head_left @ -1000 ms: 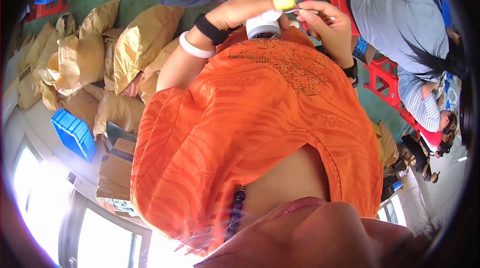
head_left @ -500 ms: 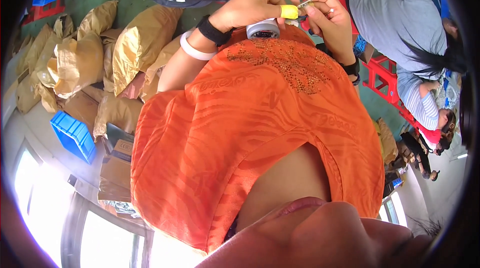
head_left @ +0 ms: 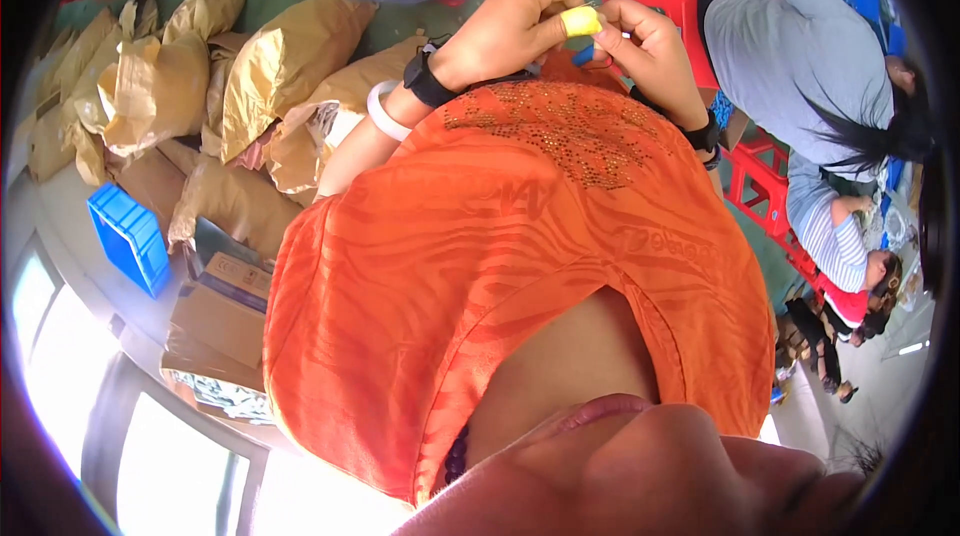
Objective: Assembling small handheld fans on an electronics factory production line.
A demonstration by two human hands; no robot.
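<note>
Above the orange patterned top (head_left: 520, 266), which fills most of the view, much is cut off: the wearer's 2 forearms are partly hidden behind the cloth, and whatever lies below the hands cannot be made out. A small blue piece (head_left: 584, 55) peeks out under the fingers, its shape too hidden to tell, and a thin red thread-like loop (head_left: 604, 63) beside it is hard to read.

Just past the top's sequinned neckline sits the small yellow block-shaped piece (head_left: 581, 22), bright, smooth and roughly rectangular, with 1 end covered. The left hand (head_left: 505, 31) has its thumb and fingers closed together, pinching the yellow piece from the left. The right hand (head_left: 650, 46) meets it from the other side, its fingers curled in and touching the piece's right end; whether they grip it or only rest there cannot be told. A black wristband (head_left: 428, 81) and a white bangle (head_left: 383, 112) ring the left wrist.
</note>
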